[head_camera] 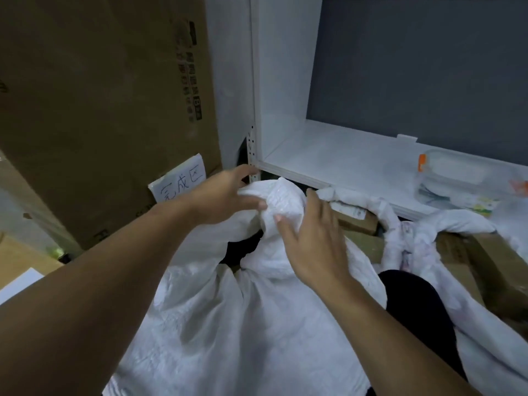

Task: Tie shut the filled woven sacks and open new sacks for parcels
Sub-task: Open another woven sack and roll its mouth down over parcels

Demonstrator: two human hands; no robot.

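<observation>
A filled white woven sack (237, 332) stands in front of me, its top gathered into a bunched neck (281, 201). My left hand (225, 195) grips the left side of that bunched neck, thumb on top of the cloth. My right hand (311, 238) lies on the right side of the neck with its fingers spread and fairly straight, pressing the cloth. To the right, a second white sack (400, 238) stands open with its rim rolled down, and brown cardboard parcels (357, 224) show inside it.
Tall cardboard boxes (100, 110) stand at the left, with a handwritten paper label (180, 182) stuck low on one. A white shelf (343, 161) runs behind the sacks and carries a clear plastic container (454, 178). A dark trouser leg (420, 310) shows between the sacks.
</observation>
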